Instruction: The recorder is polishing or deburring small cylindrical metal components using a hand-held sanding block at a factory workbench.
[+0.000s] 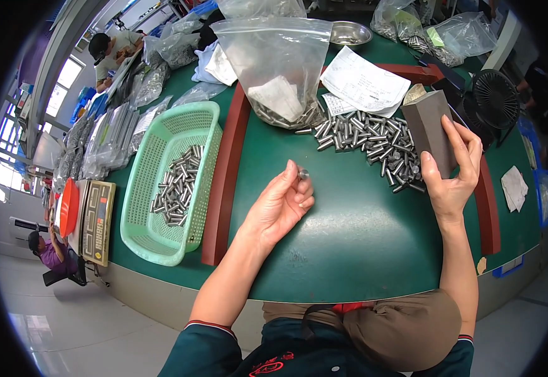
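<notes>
Between the thumb and curled fingers of my left hand is a small metal pin, held above the green table. My right hand grips a dark grey-brown rectangular block, thumb on one side and fingers on the other. The block is tilted beside a loose pile of short metal pins on the tabletop. To the left, a light green plastic basket holds many similar pins. Behind the pile stands a clear plastic bag with pins and a white paper inside.
Dark red bars frame the work area on the green table. Printed papers lie behind the pile. A black fan stands at right, a scale at far left. Two people sit farther off on the left.
</notes>
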{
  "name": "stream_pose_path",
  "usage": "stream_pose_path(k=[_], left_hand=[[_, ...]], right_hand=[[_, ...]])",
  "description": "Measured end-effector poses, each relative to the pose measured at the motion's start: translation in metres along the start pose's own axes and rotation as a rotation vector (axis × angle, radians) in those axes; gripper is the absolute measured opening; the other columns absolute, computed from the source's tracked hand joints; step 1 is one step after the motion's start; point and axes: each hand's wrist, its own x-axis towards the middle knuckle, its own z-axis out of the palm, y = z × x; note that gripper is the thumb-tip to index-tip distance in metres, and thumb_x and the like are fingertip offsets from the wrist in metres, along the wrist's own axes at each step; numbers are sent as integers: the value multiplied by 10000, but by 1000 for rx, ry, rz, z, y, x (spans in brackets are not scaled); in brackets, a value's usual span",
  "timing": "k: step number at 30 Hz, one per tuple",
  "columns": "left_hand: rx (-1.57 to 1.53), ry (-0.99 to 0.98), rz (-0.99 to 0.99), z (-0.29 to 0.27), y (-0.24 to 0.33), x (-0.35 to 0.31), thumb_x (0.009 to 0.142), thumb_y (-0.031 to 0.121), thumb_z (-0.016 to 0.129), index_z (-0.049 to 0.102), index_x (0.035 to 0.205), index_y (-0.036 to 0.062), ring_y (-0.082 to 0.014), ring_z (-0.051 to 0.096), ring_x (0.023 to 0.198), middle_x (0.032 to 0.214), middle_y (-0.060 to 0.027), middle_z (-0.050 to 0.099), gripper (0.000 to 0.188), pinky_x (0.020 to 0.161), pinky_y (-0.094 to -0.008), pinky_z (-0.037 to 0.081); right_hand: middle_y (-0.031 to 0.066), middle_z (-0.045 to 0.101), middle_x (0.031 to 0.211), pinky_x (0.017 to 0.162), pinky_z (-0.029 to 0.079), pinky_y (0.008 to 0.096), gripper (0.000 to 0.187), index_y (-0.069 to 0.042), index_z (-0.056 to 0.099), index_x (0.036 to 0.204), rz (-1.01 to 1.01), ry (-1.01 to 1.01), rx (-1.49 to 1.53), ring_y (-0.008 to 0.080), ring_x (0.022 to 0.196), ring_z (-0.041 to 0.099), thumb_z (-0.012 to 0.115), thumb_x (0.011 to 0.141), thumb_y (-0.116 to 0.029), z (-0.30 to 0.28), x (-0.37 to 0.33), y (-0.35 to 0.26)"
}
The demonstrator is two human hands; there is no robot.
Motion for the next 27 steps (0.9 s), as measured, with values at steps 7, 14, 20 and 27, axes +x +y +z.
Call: stream_pose_path(k=[7,14,20,27], left_hand=[[184,187,83,14,-3,-1,937,118,635,599,1018,19,-106,564,742,849,-54,603,133,712,-237,512],[262,223,103,12,-1,-2,928,76,623,596,1094,-6,-131,648,793,946,-108,664,187,747,-255,570],[254,183,78,2,0,-2,949,106,601,567,1126,-14,-138,635,827,978,-123,653,216,781,-255,557],[345,386,55,53,-22,-3,929,127,645,591,1110,45,-100,606,769,965,-55,658,206,779,-264,540]], right_hand=[[136,571,1072,883,448,380,542,-51,690,1161,7,-2,-5,260,990,540,728,631,-157,0,-1,1],[134,566,1070,881,449,381,541,-50,690,1161,2,-9,-9,261,991,539,727,631,-156,0,0,1],[137,549,1102,867,464,382,558,-38,677,1175,74,-57,110,265,1000,534,718,630,-149,1,-5,-10],[211,587,1083,790,435,394,652,-30,698,1127,-271,-395,410,304,874,542,749,522,-267,18,-25,-66]])
